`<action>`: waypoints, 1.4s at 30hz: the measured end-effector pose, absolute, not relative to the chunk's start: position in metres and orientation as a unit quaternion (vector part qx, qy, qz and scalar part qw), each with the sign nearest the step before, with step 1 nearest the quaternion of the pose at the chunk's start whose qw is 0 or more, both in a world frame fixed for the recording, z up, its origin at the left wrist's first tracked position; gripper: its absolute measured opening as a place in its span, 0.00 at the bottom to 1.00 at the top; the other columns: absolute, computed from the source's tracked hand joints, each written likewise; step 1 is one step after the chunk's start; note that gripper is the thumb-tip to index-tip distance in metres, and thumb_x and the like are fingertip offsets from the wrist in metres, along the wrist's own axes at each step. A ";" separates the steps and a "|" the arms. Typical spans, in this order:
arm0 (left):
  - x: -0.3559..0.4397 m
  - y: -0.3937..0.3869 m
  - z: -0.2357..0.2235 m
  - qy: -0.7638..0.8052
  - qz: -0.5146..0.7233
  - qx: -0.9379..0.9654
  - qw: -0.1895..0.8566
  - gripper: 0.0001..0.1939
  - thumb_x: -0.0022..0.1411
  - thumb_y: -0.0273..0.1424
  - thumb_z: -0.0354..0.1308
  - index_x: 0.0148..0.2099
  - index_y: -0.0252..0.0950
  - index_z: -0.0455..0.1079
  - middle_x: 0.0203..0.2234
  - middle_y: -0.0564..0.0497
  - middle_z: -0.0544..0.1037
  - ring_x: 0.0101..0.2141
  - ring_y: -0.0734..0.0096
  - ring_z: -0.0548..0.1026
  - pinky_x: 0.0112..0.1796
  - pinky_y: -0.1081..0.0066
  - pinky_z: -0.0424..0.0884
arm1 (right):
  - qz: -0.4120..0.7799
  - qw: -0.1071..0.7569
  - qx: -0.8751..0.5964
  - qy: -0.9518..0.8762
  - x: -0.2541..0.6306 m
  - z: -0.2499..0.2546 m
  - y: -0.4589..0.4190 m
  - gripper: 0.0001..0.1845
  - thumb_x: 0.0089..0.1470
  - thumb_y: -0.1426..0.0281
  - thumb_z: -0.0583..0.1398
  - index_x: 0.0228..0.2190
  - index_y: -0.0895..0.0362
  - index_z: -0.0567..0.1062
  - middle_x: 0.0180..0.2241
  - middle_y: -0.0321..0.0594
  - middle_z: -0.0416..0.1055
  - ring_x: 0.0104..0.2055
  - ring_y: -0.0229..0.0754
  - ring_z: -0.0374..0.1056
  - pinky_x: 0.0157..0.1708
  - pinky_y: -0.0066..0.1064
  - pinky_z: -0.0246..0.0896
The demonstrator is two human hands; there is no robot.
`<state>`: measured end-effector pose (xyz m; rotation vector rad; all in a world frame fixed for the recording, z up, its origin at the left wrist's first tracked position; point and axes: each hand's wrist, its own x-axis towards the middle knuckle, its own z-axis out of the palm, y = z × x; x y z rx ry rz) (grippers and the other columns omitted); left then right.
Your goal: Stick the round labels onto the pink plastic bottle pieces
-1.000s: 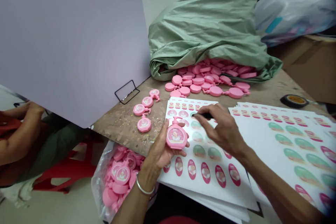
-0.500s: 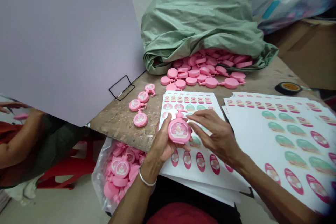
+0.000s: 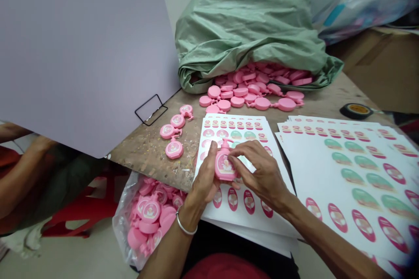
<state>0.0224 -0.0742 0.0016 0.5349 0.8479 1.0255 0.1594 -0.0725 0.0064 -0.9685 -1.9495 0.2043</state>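
Observation:
My left hand cradles a small pink pump-shaped plastic bottle with a printed label on its front. My right hand reaches in from the right, its fingertips pinching the bottle's side. Both hands are above a white sticker sheet printed with rows of pink and green labels. Several more pink bottles lie in a row on the worn wooden table, left of the sheet. A heap of them spills from a green plastic sack.
A stack of sticker sheets lies to the right, with a black tape roll beyond it. A clear bag of pink bottles sits below the table's edge. A lilac board stands at left, and a co-worker's arm is beyond it.
My right hand has come in from over the sheet to pinch the bottle. The bottle has turned and now looks narrower, and my hands are closer together.

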 end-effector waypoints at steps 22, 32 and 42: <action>0.020 -0.076 -0.013 0.366 0.424 0.181 0.808 0.21 0.60 0.45 0.55 0.38 0.29 0.71 0.21 0.47 0.75 0.17 0.70 0.73 0.14 0.75 0.64 | 0.140 0.448 -0.453 -0.758 0.178 0.023 -0.084 0.18 0.55 0.67 0.63 0.48 0.54 0.71 0.40 0.44 0.73 0.41 0.44 0.69 0.39 0.37 0.67; 0.027 -0.080 -0.016 0.341 0.434 0.194 0.811 0.16 0.59 0.42 0.57 0.35 0.32 0.69 0.16 0.54 0.71 0.13 0.73 0.68 0.13 0.76 0.64 | 0.234 0.434 -0.448 -0.746 0.155 0.012 -0.095 0.08 0.57 0.70 0.58 0.26 0.55 0.71 0.24 0.36 0.71 0.28 0.39 0.66 0.30 0.32 0.63; 0.022 -0.079 -0.017 0.322 0.388 0.181 0.845 0.18 0.59 0.42 0.55 0.38 0.29 0.70 0.16 0.51 0.71 0.13 0.69 0.70 0.10 0.74 0.63 | 0.556 0.395 -0.472 -0.559 0.157 0.022 -0.093 0.15 0.51 0.57 0.64 0.27 0.56 0.73 0.20 0.34 0.73 0.18 0.38 0.69 0.17 0.28 0.65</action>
